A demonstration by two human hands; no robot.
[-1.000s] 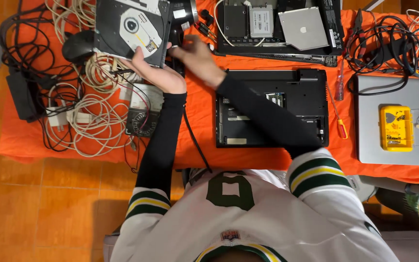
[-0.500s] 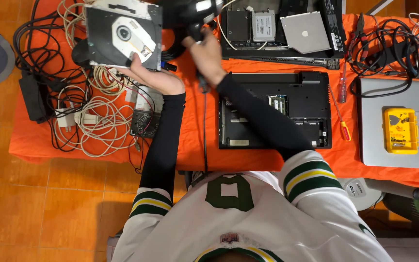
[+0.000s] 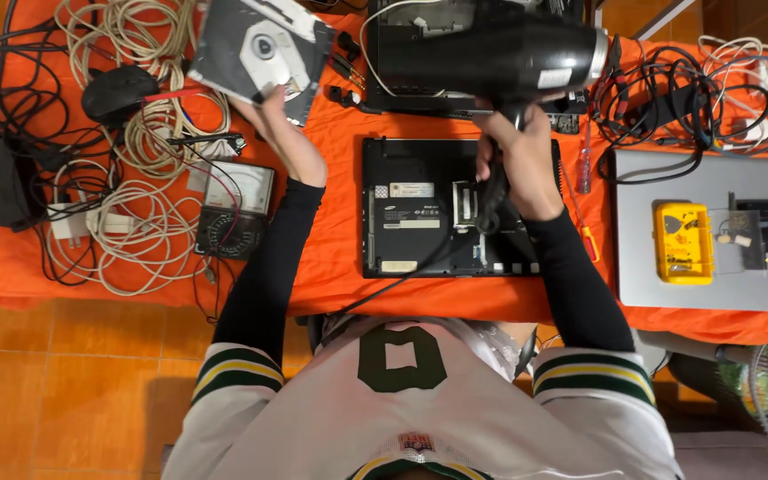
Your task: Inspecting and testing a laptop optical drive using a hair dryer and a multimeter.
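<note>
**Inspector:** Orange cloth covers your surface [image 3: 331,258], over an orange tiled floor. Cables crowd the left side, and a silver laptop [image 3: 713,267] with a yellow meter [image 3: 684,242] on it lies at the right. What is your left hand [image 3: 284,133] doing?

**Operator:** It is holding the optical drive [image 3: 260,46].

**Inspector:** Confirmed. Your left fingers are closed on its lower edge, and the drive is lifted off the surface and tilted, with its disc tray facing you. Held this way, its open face looks turned toward the dryer's nozzle end. And the right hand [image 3: 517,156]?

**Operator:** It has the hair dryer [image 3: 491,55].

**Inspector:** Your right fingers are wrapped round the dryer's handle, with the barrel level above the far edge of the black laptop [image 3: 455,213]. I judge the mouth points left toward the drive, though the outlet itself is not clear. The dryer's cord [image 3: 420,271] hangs from your grip across the laptop and off the near edge.

**Operator:** And the laptop?

**Inspector:** It lies bottom up between your arms, directly in front of you, with its underside exposed. An analogue multimeter [image 3: 237,209] sits just beside your left forearm, and a red-handled screwdriver [image 3: 584,160] lies near your right wrist. Both are in easy reach.
</note>
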